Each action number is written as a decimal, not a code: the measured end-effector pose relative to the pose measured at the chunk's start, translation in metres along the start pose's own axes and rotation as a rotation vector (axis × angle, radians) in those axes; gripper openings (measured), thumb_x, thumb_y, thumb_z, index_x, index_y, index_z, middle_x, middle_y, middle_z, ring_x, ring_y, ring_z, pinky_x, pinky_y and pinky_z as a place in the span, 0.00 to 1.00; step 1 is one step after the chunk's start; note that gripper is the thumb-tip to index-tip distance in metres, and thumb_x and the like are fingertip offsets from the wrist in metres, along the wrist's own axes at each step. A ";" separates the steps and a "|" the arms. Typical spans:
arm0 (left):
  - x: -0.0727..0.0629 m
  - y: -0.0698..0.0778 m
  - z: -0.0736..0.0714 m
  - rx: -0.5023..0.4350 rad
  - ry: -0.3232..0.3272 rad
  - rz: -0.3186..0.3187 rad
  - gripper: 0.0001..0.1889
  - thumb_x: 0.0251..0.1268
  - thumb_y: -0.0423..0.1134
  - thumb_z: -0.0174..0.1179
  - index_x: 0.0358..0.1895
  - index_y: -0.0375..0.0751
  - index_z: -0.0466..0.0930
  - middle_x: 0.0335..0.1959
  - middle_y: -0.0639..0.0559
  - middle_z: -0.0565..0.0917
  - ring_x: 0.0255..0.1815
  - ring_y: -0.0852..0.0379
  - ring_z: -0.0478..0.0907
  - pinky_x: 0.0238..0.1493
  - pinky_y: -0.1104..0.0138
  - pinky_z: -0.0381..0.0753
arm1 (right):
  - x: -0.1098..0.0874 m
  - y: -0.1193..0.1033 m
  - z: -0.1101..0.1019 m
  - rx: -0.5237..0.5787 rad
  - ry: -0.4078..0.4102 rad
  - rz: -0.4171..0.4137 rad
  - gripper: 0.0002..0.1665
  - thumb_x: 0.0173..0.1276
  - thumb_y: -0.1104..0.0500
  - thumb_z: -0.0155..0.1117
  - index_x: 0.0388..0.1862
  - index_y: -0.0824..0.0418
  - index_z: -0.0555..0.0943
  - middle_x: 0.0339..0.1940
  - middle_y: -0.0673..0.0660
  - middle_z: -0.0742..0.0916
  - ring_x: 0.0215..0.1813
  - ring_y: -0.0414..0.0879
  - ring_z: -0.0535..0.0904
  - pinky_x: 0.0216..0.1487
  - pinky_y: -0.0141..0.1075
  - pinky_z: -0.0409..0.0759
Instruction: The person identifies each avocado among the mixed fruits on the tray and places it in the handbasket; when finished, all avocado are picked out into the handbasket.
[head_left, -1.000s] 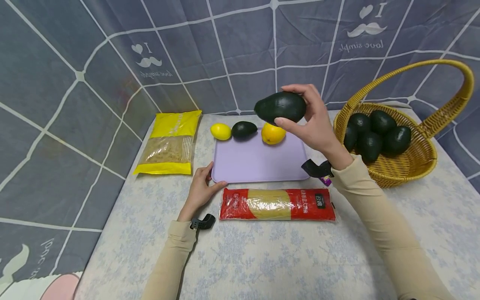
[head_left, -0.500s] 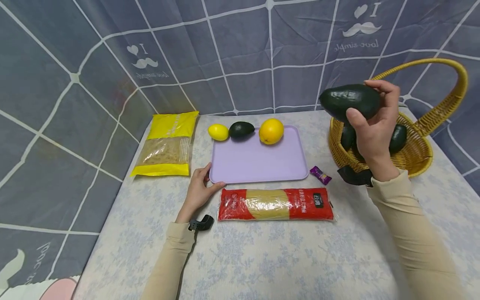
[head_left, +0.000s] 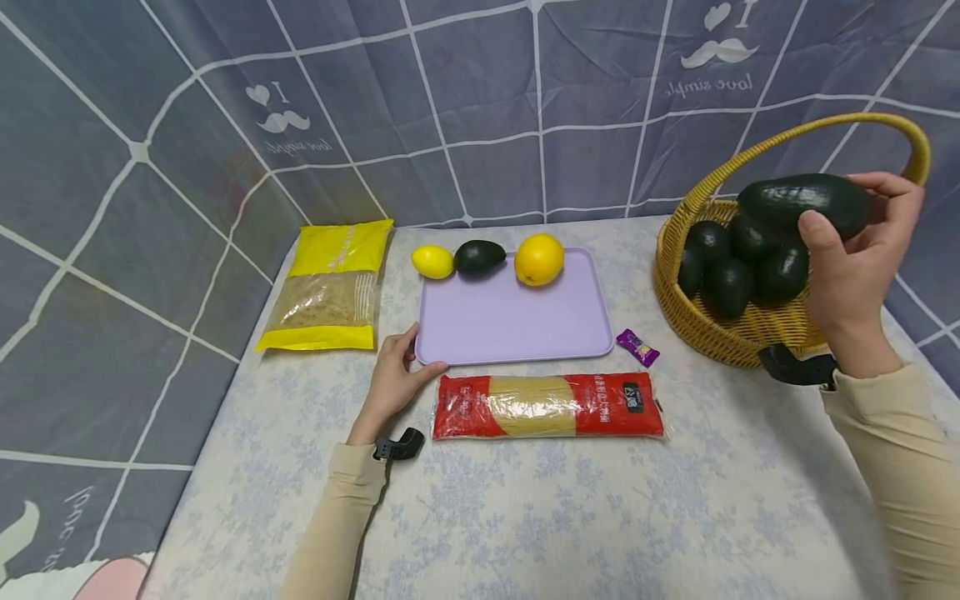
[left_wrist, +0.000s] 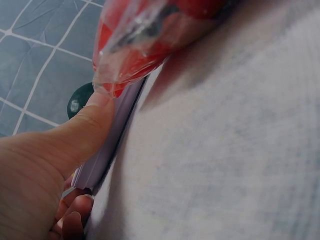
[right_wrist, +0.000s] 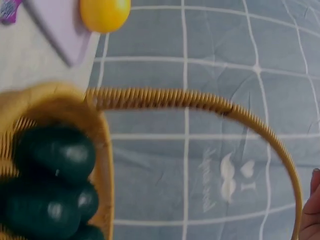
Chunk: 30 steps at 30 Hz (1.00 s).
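Note:
In the head view my right hand (head_left: 862, 258) holds a dark green avocado (head_left: 806, 200) between thumb and fingers, raised over the yellow wicker basket (head_left: 678, 308). Several more avocados (head_left: 727, 287) lie in that basket. On the left, my left hand (head_left: 393, 375) grips the near left corner of a lilac tray (head_left: 517, 329); its thumb (left_wrist: 82, 132) lies along the near side and the fingers curl at the left side. Along the tray's far edge are a lemon (head_left: 432, 262), another avocado (head_left: 480, 258) and an orange (head_left: 539, 259).
A red packet of dried noodles (head_left: 536, 406) lies just in front of the tray. Between tray and basket is a small purple wrapped candy (head_left: 638, 347). At the back left lies a yellow bag (head_left: 326, 287) with a clear window. The tall basket handle (right_wrist: 185, 98) arches over the basket.
My right hand has carried the avocado rightward from above the tray to above the basket, uncovering the orange and the candy. The left hand stays at the tray corner.

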<state>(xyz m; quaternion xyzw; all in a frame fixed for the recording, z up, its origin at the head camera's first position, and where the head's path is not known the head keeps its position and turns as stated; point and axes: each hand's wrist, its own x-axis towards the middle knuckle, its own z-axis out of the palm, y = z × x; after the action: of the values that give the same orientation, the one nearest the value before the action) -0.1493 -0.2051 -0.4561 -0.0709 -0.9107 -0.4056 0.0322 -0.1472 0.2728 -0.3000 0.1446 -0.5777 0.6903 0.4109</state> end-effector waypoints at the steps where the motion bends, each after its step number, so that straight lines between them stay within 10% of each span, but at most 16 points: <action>1: 0.000 0.000 0.000 0.002 0.001 0.001 0.46 0.53 0.46 0.71 0.71 0.31 0.57 0.40 0.41 0.65 0.37 0.49 0.62 0.38 0.61 0.62 | 0.001 0.001 -0.005 -0.031 -0.013 0.003 0.37 0.47 0.61 0.77 0.53 0.70 0.67 0.42 0.62 0.74 0.39 0.46 0.74 0.42 0.32 0.70; 11: -0.001 0.000 -0.001 0.004 0.002 0.002 0.45 0.53 0.45 0.71 0.71 0.31 0.57 0.38 0.42 0.65 0.37 0.50 0.62 0.37 0.61 0.62 | 0.004 0.006 -0.048 -0.664 -0.193 0.065 0.31 0.57 0.64 0.68 0.61 0.58 0.71 0.47 0.41 0.72 0.27 0.33 0.66 0.34 0.20 0.66; 18: 0.000 0.000 0.000 -0.002 0.004 -0.008 0.45 0.53 0.46 0.71 0.71 0.32 0.58 0.41 0.41 0.66 0.37 0.50 0.62 0.38 0.61 0.63 | 0.004 0.009 -0.065 -0.915 -0.244 0.299 0.33 0.60 0.56 0.68 0.64 0.49 0.70 0.47 0.33 0.64 0.34 0.29 0.64 0.36 0.21 0.63; 30: 0.000 0.001 -0.001 0.001 -0.010 -0.017 0.45 0.55 0.47 0.70 0.71 0.32 0.57 0.42 0.40 0.66 0.39 0.49 0.63 0.39 0.60 0.63 | 0.012 0.027 -0.091 -1.097 -0.503 0.512 0.43 0.60 0.46 0.68 0.67 0.66 0.63 0.48 0.62 0.69 0.34 0.44 0.67 0.21 0.29 0.66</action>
<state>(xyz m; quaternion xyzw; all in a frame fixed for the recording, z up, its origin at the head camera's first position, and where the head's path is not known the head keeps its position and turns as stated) -0.1489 -0.2051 -0.4552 -0.0650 -0.9117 -0.4049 0.0243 -0.1495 0.3616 -0.3367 -0.0712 -0.9407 0.3164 0.1000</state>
